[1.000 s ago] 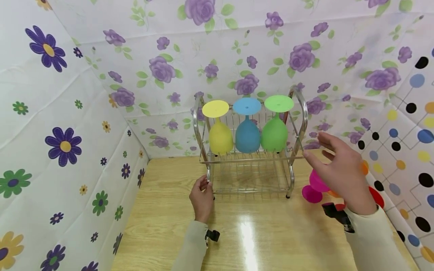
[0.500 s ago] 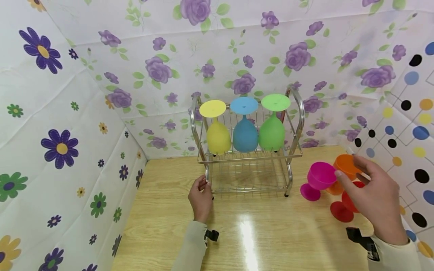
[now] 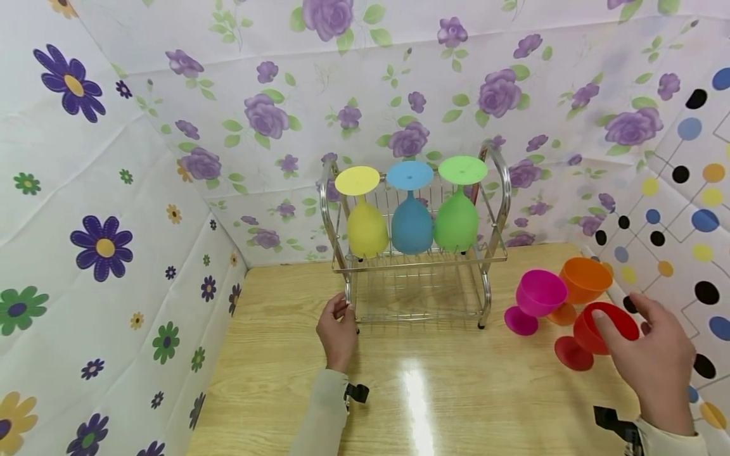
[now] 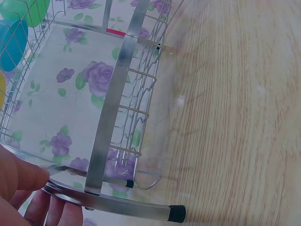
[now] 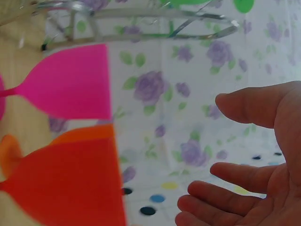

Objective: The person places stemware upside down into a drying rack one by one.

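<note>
My left hand (image 3: 338,339) grips the left front leg of a metal dish rack (image 3: 422,268); in the left wrist view, its thumb and fingers curl around the tube of the rack (image 4: 110,108). Over at the right, my right hand (image 3: 656,361) hovers beside a red goblet (image 3: 587,332), thumb and fingers apart. The right wrist view has the red goblet (image 5: 70,183) separated from the right hand (image 5: 254,188) by a gap. A magenta goblet (image 3: 538,294) and an orange goblet (image 3: 584,278) stand upright behind the red one.
Upside down on the rack's upper tier sit a yellow goblet (image 3: 367,231), a blue goblet (image 3: 412,225) and a green goblet (image 3: 456,221). Patterned sheets (image 3: 274,171) wall the wooden table (image 3: 456,392) at the back and both sides.
My right hand has moved away from the rack's right side, rightward and toward me, to beside the red goblet. The left hand keeps its grip on the rack leg.
</note>
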Tool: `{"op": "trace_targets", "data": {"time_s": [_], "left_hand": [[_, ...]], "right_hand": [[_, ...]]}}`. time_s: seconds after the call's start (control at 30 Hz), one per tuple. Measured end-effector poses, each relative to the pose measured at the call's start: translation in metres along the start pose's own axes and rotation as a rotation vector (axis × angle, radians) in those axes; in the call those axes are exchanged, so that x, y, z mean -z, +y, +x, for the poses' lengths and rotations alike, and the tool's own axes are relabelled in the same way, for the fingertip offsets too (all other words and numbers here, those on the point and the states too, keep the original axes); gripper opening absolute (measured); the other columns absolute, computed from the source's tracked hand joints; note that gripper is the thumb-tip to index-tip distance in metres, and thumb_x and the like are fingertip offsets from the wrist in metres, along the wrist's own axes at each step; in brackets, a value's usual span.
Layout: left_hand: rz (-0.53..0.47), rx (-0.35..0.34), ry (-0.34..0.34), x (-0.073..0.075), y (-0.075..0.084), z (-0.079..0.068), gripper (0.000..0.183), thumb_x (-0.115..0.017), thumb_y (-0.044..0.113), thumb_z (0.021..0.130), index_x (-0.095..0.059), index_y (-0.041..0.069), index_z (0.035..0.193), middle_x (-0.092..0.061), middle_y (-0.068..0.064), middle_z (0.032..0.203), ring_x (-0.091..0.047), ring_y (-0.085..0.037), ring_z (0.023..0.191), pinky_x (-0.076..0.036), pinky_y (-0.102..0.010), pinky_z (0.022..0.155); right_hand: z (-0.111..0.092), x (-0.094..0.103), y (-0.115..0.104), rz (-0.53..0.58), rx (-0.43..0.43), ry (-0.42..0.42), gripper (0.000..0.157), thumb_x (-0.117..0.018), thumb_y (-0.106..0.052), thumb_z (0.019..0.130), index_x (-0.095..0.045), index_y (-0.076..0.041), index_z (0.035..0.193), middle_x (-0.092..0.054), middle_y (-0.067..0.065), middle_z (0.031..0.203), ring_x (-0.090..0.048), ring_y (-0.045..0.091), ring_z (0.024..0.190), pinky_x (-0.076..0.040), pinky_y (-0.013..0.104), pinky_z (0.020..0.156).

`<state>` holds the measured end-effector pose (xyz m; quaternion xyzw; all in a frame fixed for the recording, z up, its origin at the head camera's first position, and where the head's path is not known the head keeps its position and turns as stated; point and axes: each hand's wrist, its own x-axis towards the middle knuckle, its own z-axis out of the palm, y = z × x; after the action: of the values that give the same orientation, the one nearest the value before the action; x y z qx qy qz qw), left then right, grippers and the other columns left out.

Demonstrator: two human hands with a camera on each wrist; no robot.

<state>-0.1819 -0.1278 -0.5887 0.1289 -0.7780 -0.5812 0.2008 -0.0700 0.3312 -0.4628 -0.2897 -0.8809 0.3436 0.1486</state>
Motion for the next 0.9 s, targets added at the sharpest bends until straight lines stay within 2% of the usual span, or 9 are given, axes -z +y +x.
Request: {"op": "trace_targets", "data": {"time_s": [0.13, 0.3, 0.5, 0.67, 0.73, 0.9], "left_hand": [[0.003, 0.001, 0.005, 0.000, 0.001, 0.000, 0.033, -0.074, 0.005, 0.098, -0.075, 0.017, 0.128, -0.077, -0.008, 0.110, -0.074, -0.022, 0.099, -0.067, -0.035, 0.082], [0.007, -0.010, 0.002, -0.001, 0.002, 0.000, 0.032, -0.075, 0.005, 0.098, -0.075, 0.017, 0.128, -0.077, -0.007, 0.110, -0.074, -0.023, 0.099, -0.067, -0.035, 0.082], [0.027, -0.013, 0.008, 0.000, -0.001, 0.000, 0.032, -0.075, 0.006, 0.098, -0.075, 0.018, 0.128, -0.077, -0.006, 0.109, -0.074, -0.021, 0.099, -0.067, -0.036, 0.084], [0.022, -0.016, 0.014, 0.000, -0.001, 0.000, 0.032, -0.075, 0.005, 0.098, -0.075, 0.017, 0.128, -0.077, -0.007, 0.109, -0.075, -0.022, 0.098, -0.067, -0.038, 0.083], [0.017, -0.016, 0.016, 0.000, -0.001, -0.001, 0.032, -0.075, 0.005, 0.098, -0.076, 0.017, 0.128, -0.077, -0.007, 0.109, -0.075, -0.022, 0.098, -0.067, -0.038, 0.083], [0.009, -0.019, 0.015, 0.000, 0.000, 0.000, 0.033, -0.075, 0.004, 0.097, -0.076, 0.017, 0.127, -0.077, -0.007, 0.108, -0.074, -0.022, 0.097, -0.067, -0.036, 0.083]], "right_hand": [[0.003, -0.011, 0.023, -0.053, -0.052, 0.022, 0.081, -0.071, -0.036, 0.100, -0.034, 0.001, 0.163, -0.041, 0.034, 0.159, -0.043, 0.055, 0.134, -0.047, 0.076, 0.106], [0.001, -0.025, 0.047, -0.010, -0.129, 0.002, 0.092, -0.075, -0.036, 0.098, -0.025, 0.002, 0.166, -0.034, 0.034, 0.163, -0.039, 0.054, 0.142, -0.046, 0.073, 0.111], [0.002, -0.041, 0.066, 0.091, -0.212, -0.035, 0.101, -0.077, -0.036, 0.096, -0.015, -0.005, 0.170, -0.024, 0.027, 0.172, -0.032, 0.050, 0.155, -0.036, 0.065, 0.122], [0.003, -0.056, 0.077, 0.177, -0.265, -0.015, 0.102, -0.077, -0.036, 0.097, -0.011, -0.013, 0.171, -0.023, 0.019, 0.175, -0.033, 0.045, 0.157, -0.034, 0.061, 0.124], [0.004, -0.062, 0.082, 0.210, -0.266, 0.006, 0.102, -0.077, -0.037, 0.096, -0.013, -0.014, 0.171, -0.026, 0.020, 0.174, -0.034, 0.045, 0.156, -0.034, 0.059, 0.126], [0.004, -0.072, 0.092, 0.270, -0.266, 0.057, 0.096, -0.080, -0.039, 0.094, -0.022, -0.025, 0.170, -0.034, 0.010, 0.172, -0.039, 0.038, 0.155, -0.038, 0.055, 0.125]]}}
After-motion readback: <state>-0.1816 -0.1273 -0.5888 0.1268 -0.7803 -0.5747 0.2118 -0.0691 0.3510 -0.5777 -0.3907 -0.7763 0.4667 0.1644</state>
